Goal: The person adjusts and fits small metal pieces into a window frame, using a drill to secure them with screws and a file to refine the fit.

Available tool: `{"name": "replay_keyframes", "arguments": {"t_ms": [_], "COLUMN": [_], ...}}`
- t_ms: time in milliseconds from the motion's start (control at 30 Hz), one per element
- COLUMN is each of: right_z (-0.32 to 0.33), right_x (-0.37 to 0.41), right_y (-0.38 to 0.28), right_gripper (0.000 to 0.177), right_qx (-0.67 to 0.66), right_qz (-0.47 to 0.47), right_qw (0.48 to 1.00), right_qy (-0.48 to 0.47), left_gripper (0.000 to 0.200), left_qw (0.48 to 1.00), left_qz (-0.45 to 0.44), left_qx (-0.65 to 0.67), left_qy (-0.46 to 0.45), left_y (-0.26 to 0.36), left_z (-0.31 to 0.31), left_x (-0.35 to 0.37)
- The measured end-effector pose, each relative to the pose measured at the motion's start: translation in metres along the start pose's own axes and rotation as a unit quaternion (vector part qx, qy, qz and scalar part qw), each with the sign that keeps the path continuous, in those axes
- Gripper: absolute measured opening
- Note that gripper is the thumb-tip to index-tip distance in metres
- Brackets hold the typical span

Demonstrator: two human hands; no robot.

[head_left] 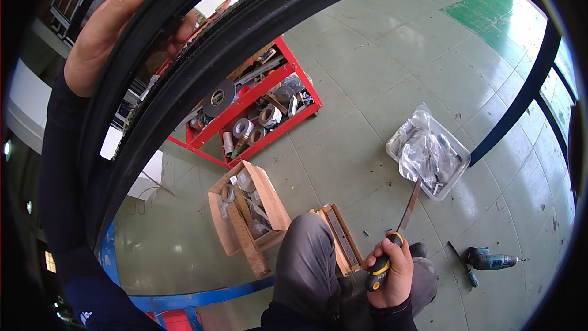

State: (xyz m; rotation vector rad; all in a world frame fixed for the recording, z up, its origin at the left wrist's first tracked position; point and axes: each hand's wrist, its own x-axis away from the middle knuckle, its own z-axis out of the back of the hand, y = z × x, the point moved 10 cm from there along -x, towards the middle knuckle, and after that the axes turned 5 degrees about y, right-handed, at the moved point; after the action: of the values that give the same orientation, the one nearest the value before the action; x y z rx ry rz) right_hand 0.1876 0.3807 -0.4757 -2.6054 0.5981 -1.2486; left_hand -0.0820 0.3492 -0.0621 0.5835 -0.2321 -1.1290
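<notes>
My right hand (392,270) is closed round the black-and-yellow handle of a file (410,208), over my bent knees. Its long flat blade points up and away, towards a clear plastic tub (453,185) on the floor. My left hand (110,27) is raised at the upper left and wrapped round a black frame (165,79). Fingertips show on both sides of the frame bar; the rest of the grip is hidden behind it. The frame's curved-looking bars cross the top of the view and run down the left side.
A red tool cart (257,107) holds rolls of tape and cans. Before my knees stand a cardboard box (277,199) of parts and a wooden piece (338,233). A cordless drill (490,260) lies at the right. A blue bar (202,298) runs along the bottom left.
</notes>
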Motion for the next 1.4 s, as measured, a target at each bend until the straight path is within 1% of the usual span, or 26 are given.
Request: {"name": "replay_keyframes", "arguments": {"t_ms": [133,233,267,367,500,533,633,667,767,900,933,967,1000,1033,1067,1100,1133,1167,1200,1233,1300,1400], "right_z": [-0.002,-0.001,0.0,-0.001,-0.002,-0.001,0.0,0.001,0.0,-0.001,-0.006,-0.003,-0.007,-0.007,-0.002,0.008,0.021,0.044,0.058,0.081,0.148,0.26], "right_x": [-0.001,-0.004,-0.005,-0.005,-0.005,-0.005,-0.007,-0.009,-0.009,-0.01,-0.009,-0.007,-0.004,-0.002,-0.002,-0.007,-0.018,-0.033,-0.046,-0.059,-0.097,-0.143], "right_y": [0.0,0.001,0.002,0.001,0.002,0.003,0.004,0.004,0.004,0.001,0.0,-0.008,-0.02,-0.038,-0.063,-0.089,-0.114,-0.142,-0.163,-0.171,-0.161,-0.114], "right_gripper": [0.028,0.028,0.028,0.028,0.028,0.027,0.027,0.027,0.027,0.026,0.026,0.026,0.028,0.03,0.036,0.039,0.041,0.042,0.043,0.041,0.04,0.041], "right_qx": [0.009,0.018,0.021,0.029,0.029,0.029,0.033,0.035,0.033,0.031,0.015,-0.007,-0.01,-0.017,0.074,0.238,0.416,0.591,0.649,0.695,0.754,0.744], "right_qz": [-0.004,0.001,0.004,0.006,0.012,0.011,0.01,0.011,0.009,0.002,-0.026,-0.049,-0.084,-0.116,-0.095,-0.054,0.046,0.136,0.321,0.277,0.278,0.245], "right_qw": [1.0,1.0,1.0,1.0,0.999,0.999,0.999,0.999,0.999,0.999,0.999,0.997,0.99,0.979,0.969,0.942,0.882,0.783,0.673,0.655,0.594,0.608], "right_qy": [0.003,0.002,0.0,-0.003,-0.011,-0.01,-0.009,-0.01,-0.011,-0.012,-0.041,-0.054,-0.113,-0.164,-0.217,-0.232,-0.217,-0.138,-0.148,-0.108,-0.036,0.134], "left_gripper": [0.069,0.067,0.067,0.066,0.063,0.062,0.062,0.061,0.061,0.065,0.066,0.067,0.068,0.072,0.076,0.076,0.076,0.077,0.077,0.078,0.079,0.08], "left_qw": [1.0,0.999,0.999,1.0,0.997,0.998,0.998,0.998,0.999,0.998,0.997,0.996,0.994,0.993,0.992,0.992,0.993,0.994,0.994,0.995,0.996,0.996], "left_qz": [0.017,0.022,0.028,0.011,0.046,0.026,0.033,0.021,0.025,0.021,0.021,0.02,0.028,0.036,0.044,0.047,0.04,0.035,0.032,0.03,0.031,0.037], "left_qx": [0.012,0.029,0.018,0.005,0.0,0.004,0.016,0.013,0.006,0.052,0.062,0.083,0.089,0.101,0.113,0.111,0.109,0.103,0.099,0.093,0.086,0.079], "left_qy": [0.001,0.025,0.017,0.027,0.066,0.05,0.059,0.054,0.046,0.038,0.031,0.007,-0.063,-0.052,-0.04,-0.029,-0.027,-0.019,-0.016,-0.013,-0.011,-0.006], "left_y": [0.002,0.002,0.002,0.005,0.007,0.009,0.01,0.012,0.011,0.007,0.009,0.006,-0.028,-0.03,-0.033,-0.042,-0.049,-0.054,-0.057,-0.06,-0.064,-0.071], "left_z": [-0.004,-0.003,-0.004,-0.005,-0.003,-0.004,-0.005,-0.006,-0.005,-0.004,-0.006,-0.01,0.014,0.01,0.006,0.006,0.0,-0.001,-0.002,-0.005,-0.007,-0.009], "left_x": [-0.001,-0.001,-0.002,-0.002,0.002,0.0,0.0,0.0,-0.002,-0.001,0.003,-0.002,-0.001,-0.013,-0.024,-0.038,-0.047,-0.055,-0.059,-0.061,-0.062,-0.063]}}
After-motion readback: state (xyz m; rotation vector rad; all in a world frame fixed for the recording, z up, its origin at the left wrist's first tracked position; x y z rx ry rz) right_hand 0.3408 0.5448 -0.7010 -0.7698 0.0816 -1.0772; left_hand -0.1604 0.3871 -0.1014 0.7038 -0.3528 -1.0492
